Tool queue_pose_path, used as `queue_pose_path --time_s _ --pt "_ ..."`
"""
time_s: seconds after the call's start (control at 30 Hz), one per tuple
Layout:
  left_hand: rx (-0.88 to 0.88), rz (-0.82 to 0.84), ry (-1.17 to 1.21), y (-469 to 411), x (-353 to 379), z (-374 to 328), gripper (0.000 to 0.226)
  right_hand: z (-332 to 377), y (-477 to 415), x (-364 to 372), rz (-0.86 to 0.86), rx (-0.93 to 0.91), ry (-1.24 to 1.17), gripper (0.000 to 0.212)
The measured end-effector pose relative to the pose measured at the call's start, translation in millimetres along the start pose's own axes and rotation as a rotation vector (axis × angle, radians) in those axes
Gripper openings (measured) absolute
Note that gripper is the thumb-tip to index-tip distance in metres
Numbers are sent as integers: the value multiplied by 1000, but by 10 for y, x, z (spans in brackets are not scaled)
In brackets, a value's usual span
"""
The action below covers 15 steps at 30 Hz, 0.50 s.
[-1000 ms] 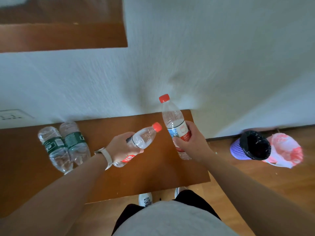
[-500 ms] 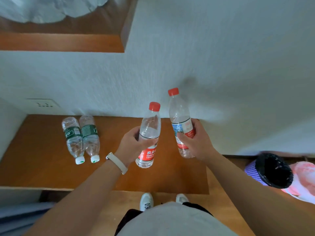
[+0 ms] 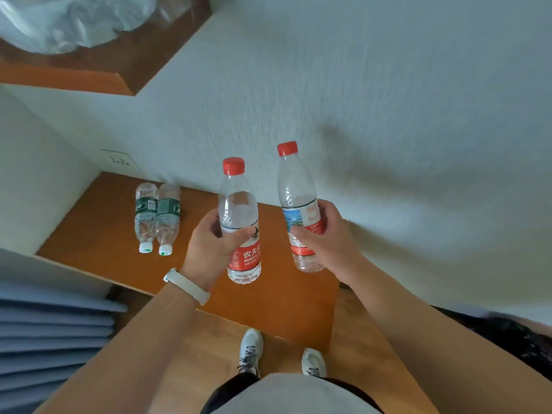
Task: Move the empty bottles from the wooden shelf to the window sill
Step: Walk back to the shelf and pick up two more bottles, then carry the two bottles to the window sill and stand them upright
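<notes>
My left hand [image 3: 213, 245] grips an upright clear bottle with a red cap and red label [image 3: 240, 210]. My right hand [image 3: 327, 240] holds a second red-capped bottle [image 3: 295, 186], also upright, by its blue and red label. Both are lifted above the wooden shelf [image 3: 98, 222]. Two clear bottles with green labels [image 3: 156, 215] lie side by side on the shelf at the left, white caps toward me.
A white wall rises behind the shelf, with a socket [image 3: 119, 159] at the left. A higher wooden ledge [image 3: 98, 76] with crumpled clear plastic [image 3: 71, 19] sits top left. Grey-blue folds [image 3: 50, 339] hang at the lower left. A black bin [image 3: 507, 333] is at the right edge.
The left hand's bottle swung from tilted to upright, beside the right one. The view turned left, so the shelf and green-label bottles shifted right and the bin slid to the edge.
</notes>
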<state>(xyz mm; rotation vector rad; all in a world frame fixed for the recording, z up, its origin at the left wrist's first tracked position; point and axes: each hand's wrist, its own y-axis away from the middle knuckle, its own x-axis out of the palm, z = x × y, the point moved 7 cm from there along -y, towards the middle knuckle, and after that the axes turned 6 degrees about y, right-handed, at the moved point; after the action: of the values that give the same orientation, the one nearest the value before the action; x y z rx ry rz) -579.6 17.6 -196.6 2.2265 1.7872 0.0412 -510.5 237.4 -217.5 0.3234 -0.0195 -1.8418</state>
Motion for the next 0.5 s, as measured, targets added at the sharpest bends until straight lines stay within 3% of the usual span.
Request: queue_pose_path --time_s 0.5 --pt "-8 -441 77 978 -1171 150 52 392 182 1167 397 -152 80 55"
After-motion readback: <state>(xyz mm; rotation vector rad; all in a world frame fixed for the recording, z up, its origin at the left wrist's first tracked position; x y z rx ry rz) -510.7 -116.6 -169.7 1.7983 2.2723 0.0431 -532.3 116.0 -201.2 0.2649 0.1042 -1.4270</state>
